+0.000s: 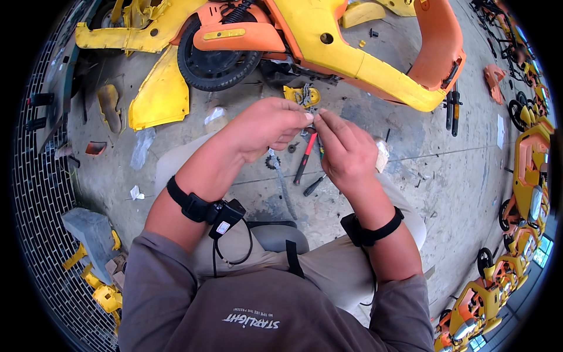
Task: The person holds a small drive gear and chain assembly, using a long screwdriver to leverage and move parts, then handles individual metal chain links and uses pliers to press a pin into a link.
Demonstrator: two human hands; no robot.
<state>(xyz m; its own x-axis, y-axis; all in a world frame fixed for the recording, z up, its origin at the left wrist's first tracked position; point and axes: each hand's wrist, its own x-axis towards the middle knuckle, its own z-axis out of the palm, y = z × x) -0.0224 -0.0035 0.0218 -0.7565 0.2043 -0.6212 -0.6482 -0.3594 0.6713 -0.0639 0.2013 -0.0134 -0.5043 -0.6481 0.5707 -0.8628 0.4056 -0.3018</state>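
Observation:
My left hand [272,126] and my right hand [350,146] meet fingertip to fingertip in the middle of the view. Each has thumb and fingers pinched together. Something tiny may sit between them, too small to make out. Just beyond the fingertips lies a yellow part [314,95] with a chain piled on it. Below my hands, on the concrete, are a red-and-black handled tool [304,159], its head partly covered by my fingers, and a dark-handled screwdriver [315,186]. A toothed sprocket [272,162] rests beside a long greyish strip [285,190], perhaps a chain.
A yellow-and-orange scooter [328,44] lies on its side ahead, its black wheel [218,61] facing me. Yellow body panels [161,94] and a clear plastic bag [142,148] lie to the left. Rows of scooters [531,170] line the right side. A grey block [91,234] stands left.

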